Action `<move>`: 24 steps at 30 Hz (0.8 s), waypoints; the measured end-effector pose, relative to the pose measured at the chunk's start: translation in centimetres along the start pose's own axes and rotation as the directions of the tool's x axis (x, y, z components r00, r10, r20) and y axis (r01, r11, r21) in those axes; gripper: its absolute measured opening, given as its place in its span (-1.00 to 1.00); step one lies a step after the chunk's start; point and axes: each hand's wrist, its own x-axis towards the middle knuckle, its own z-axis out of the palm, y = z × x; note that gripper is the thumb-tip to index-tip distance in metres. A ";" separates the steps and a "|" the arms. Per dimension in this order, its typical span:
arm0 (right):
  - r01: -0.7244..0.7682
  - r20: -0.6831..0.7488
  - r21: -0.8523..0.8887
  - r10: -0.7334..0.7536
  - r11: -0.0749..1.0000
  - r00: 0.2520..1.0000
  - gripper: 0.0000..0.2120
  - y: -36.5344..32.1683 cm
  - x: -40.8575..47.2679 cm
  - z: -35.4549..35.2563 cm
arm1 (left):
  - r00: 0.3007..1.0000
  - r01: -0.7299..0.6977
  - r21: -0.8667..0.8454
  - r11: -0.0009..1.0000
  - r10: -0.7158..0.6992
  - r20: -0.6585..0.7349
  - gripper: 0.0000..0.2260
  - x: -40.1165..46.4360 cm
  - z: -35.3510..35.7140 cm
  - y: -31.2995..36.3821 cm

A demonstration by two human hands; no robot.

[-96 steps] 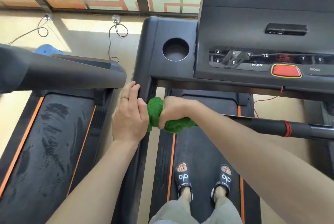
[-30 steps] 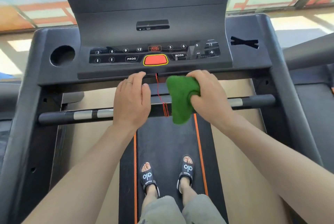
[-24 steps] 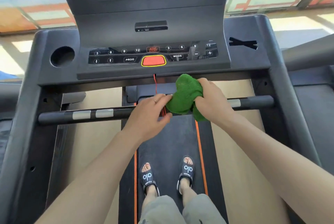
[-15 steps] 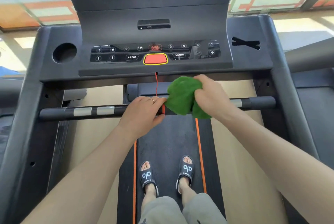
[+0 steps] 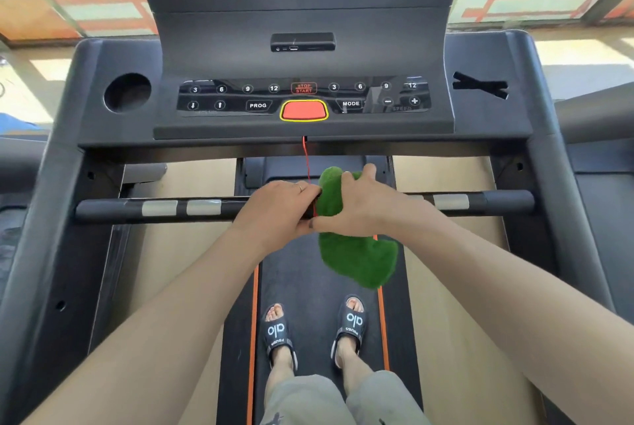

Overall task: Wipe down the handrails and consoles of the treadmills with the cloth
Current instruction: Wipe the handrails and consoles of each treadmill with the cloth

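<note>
I stand on a black treadmill, facing its console (image 5: 303, 100). A horizontal black handrail bar (image 5: 164, 208) with silver sensor patches crosses in front of me. A green fluffy cloth (image 5: 356, 253) is draped over the middle of the bar and hangs below it. My right hand (image 5: 363, 205) grips the cloth around the bar, fingers over the top and thumb underneath. My left hand (image 5: 278, 208) grips the bar right beside it, fingers curled over the top, touching the cloth's left edge. A thin red safety cord (image 5: 306, 160) drops from the console to the bar between my hands.
Side handrails (image 5: 562, 205) slope down on both sides. A round cup holder (image 5: 127, 92) sits at the console's left and a crossed slot (image 5: 480, 85) at its right. My sandalled feet (image 5: 315, 332) stand on the belt. A neighbouring treadmill's arm (image 5: 597, 115) lies right; windows ahead.
My left hand has dropped from the console's front edge onto the bar. My right hand has brought the bunched cloth down over the bar, and the cloth now hangs lower beneath it.
</note>
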 end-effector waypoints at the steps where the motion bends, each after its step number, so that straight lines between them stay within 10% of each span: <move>1: 0.019 0.004 -0.025 -0.019 1.000 1.000 -0.18 0.3 -0.1 -0.2 | 1.000 0.026 -0.030 0.999 -0.026 0.010 -0.65 0.0 0.1 0.2; 6: 0.232 -0.252 -0.656 -0.498 0.719 0.830 -0.26 3.3 2.2 2.3 | 0.995 0.088 -0.067 0.994 -0.085 0.052 -0.66 0.6 0.8 0.4; 11: 0.242 -0.275 -0.446 -0.389 0.862 0.879 -0.45 2.6 4.7 3.6 | 0.996 0.085 -0.053 0.995 -0.083 0.037 -0.61 0.9 1.4 0.1; 14: 0.214 0.076 -0.236 -0.201 0.948 0.977 -0.52 1.7 6.7 0.4 | 0.996 0.093 -0.056 0.994 -0.092 0.019 -0.61 1.0 1.9 -0.1; 17: -0.043 0.635 0.125 -0.046 0.991 0.771 -0.68 1.8 8.9 -2.0 | 0.993 0.113 0.000 0.994 -0.113 0.026 -0.64 1.2 2.6 -0.6; 19: -0.170 0.760 0.201 -0.043 0.965 0.649 -0.84 2.0 9.5 -2.4 | 0.991 0.128 0.011 0.992 -0.128 0.033 -0.66 1.3 2.9 -0.7; 22: 0.003 0.603 0.185 -0.116 0.983 0.790 -0.77 2.0 9.3 -1.6 | 0.991 0.127 0.037 0.991 -0.128 0.041 -0.62 1.2 2.8 -0.6; 24: 0.182 0.225 -0.020 -0.173 0.983 0.959 -0.58 2.1 8.2 0.6 | 0.990 0.134 0.017 0.991 -0.134 0.042 -0.60 1.4 2.5 -0.3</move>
